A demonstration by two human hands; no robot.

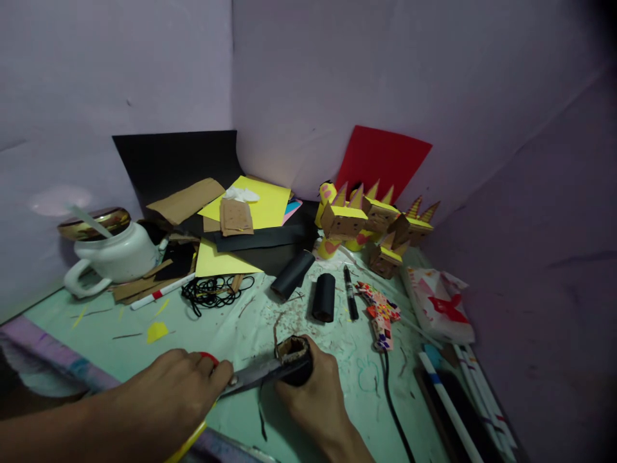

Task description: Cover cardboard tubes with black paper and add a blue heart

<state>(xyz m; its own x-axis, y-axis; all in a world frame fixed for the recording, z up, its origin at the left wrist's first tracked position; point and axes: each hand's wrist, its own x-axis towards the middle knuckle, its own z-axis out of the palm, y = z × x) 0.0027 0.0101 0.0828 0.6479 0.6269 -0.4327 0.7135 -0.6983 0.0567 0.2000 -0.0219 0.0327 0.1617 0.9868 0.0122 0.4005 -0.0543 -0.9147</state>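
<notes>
My left hand (168, 392) is closed round the red handle of a pair of scissors (250, 377). Their blades point right and meet the rim of a black-covered cardboard tube (299, 374), where a thin strip curls up. Gripping that tube is my right hand (322, 399), its fingers partly hidden behind it. Cardboard shows at the tube's open end. Beyond my hands two more black tubes lie on the table, one tilted (292, 275) and one nearer (323, 298). A black marker (351, 292) lies to their right.
At the back left is a white teapot (116, 256), beside tangled black cord (212, 292) and stacked paper. Yellow-topped cardboard figures (343, 222) stand at the back right. A patterned tool with a cord (380, 312), a white packet (438, 305) and white sticks (450, 405) lie right.
</notes>
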